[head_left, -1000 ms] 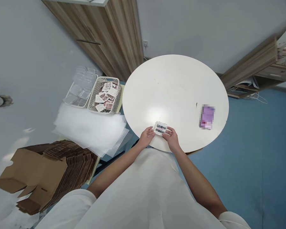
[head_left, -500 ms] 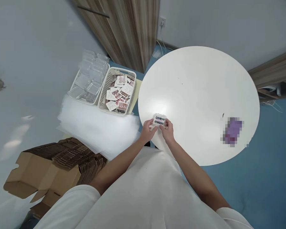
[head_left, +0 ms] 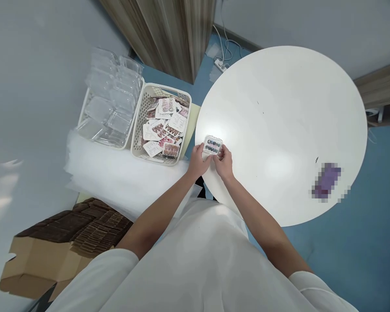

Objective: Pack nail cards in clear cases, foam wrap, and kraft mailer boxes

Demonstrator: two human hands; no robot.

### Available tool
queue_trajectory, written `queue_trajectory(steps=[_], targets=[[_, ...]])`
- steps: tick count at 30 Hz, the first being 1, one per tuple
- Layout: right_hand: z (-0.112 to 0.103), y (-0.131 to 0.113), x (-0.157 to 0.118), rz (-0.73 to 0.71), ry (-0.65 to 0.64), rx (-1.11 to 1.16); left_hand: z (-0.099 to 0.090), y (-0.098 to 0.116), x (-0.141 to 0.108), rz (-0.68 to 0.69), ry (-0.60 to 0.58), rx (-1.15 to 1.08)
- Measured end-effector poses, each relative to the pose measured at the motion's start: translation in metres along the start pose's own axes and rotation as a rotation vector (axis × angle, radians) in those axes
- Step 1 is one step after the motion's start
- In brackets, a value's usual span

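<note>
Nearest, at the left, flattened brown cardboard boxes (head_left: 42, 260) stand packed in a stack. Just beyond them lies a pile of translucent white sheets (head_left: 117, 180). Close to the near left edge of the round white surface (head_left: 279, 108), both hands hold a small clear case (head_left: 212, 145) with two rows of dark, shiny nail-like pieces. The left hand (head_left: 197, 162) has its grip closed on the case's left side, while the right hand (head_left: 225, 164) grips its right side and near right corner. Whether the case touches the surface, I cannot tell. Over on the right of the surface is a purple item (head_left: 326, 180), blurred into blocks. Farther off at the left, a white basket (head_left: 137, 145) holds a jumble of packs and printed cards (head_left: 164, 128), and beside it another basket (head_left: 81, 106) is heaped with clear plastic trays (head_left: 112, 97). Beyond stand a wood-grain cabinet (head_left: 172, 34) and, on the blue floor (head_left: 370, 195), a white power strip (head_left: 220, 66).
</note>
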State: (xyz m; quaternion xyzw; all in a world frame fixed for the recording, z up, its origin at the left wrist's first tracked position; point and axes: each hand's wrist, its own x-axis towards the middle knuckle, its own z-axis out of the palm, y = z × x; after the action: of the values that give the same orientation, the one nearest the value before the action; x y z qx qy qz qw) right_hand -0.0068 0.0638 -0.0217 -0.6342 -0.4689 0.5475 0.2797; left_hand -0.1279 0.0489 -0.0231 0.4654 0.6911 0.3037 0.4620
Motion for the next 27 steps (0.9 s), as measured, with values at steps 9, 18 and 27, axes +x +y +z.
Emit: queue_trajectory(steps=[9,18,27], targets=[[0.0,0.006,-0.001,-0.079,0.022,-0.126,-0.004,-0.003,-0.002,0.083,-0.037,0.029],[-0.005,0.012,-0.011,-0.177,-0.023,-0.142,0.005,-0.009,-0.014,0.083,0.023,-0.017],[-0.052,0.028,-0.056,-0.164,-0.185,-0.112,0.019,-0.005,-0.08,-0.01,0.129,-0.073]])
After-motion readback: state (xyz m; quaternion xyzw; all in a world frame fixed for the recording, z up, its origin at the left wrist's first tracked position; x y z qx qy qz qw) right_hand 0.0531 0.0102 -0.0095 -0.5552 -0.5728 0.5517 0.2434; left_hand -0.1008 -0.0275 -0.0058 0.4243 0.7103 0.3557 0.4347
